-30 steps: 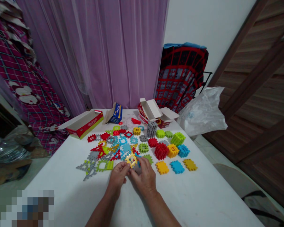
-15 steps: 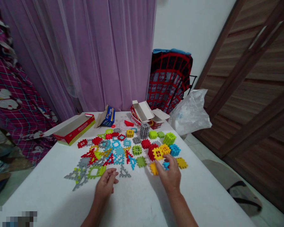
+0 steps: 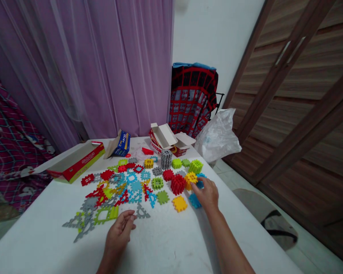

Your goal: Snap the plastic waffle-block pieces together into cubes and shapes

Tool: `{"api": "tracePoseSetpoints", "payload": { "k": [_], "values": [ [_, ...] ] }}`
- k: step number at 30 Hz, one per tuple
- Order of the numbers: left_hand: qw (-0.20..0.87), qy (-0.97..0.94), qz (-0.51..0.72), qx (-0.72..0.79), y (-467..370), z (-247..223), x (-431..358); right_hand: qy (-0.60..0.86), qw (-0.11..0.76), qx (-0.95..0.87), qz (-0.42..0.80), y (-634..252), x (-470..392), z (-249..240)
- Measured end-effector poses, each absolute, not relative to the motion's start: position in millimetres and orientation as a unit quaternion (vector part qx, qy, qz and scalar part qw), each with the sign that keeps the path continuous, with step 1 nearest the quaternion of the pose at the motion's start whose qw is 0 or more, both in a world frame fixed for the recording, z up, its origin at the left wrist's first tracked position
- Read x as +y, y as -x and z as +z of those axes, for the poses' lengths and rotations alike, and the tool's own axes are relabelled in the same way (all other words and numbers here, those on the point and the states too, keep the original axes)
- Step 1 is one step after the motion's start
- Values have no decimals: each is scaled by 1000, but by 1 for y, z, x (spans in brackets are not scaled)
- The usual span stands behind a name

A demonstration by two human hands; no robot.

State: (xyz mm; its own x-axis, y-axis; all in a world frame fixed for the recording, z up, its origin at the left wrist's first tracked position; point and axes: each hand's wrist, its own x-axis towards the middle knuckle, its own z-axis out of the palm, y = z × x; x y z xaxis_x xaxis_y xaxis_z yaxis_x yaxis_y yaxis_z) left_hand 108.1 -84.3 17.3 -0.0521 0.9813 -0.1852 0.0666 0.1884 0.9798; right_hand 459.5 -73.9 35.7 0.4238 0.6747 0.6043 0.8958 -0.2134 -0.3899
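Observation:
My right hand (image 3: 207, 193) has its thumb and fingers around a yellow window tile (image 3: 191, 178) at the top of a small yellow stack. Just left of that stack stands a stack of red toothed tiles (image 3: 178, 184). Below it a flat yellow tile (image 3: 180, 203) lies on the table, and blue tiles (image 3: 194, 200) are partly covered by my right hand. My left hand (image 3: 120, 228) hovers low over the table with curled fingers and nothing visible in them. Close to its fingertips lies a grey triangular tile (image 3: 142, 211).
Many loose interlocking tiles spread over the left and middle of the white table (image 3: 160, 247). A grey stack (image 3: 166, 160) and a lime stack (image 3: 196, 166) stand behind. Open cardboard boxes (image 3: 84, 164) line the back, with a plastic bag (image 3: 218, 135) at the right edge.
My right hand has brought the yellow window tile from in front of the red stack onto the yellow stack. The whole view has shifted, and my left hand stays curled.

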Motion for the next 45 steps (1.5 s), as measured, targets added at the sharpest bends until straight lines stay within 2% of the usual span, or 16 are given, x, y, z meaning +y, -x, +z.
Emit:
{"api": "tracePoseSetpoints", "payload": {
  "k": [6,28,32,38,45],
  "values": [
    [518,-449,445,576,-109,17,-86,772,325,-526,-146,-458,-73,37],
    [511,-455,442,580,-109,19,-86,778,303,-535,-130,-456,-73,36],
    [508,-450,451,579,-109,14,-85,772,332,-522,-144,-455,-78,41],
    [507,-446,463,574,-108,9,-82,712,456,-505,-174,-437,-90,47],
    [513,-441,470,567,-113,22,-84,597,495,-629,-46,-340,-89,51]
  ]
}}
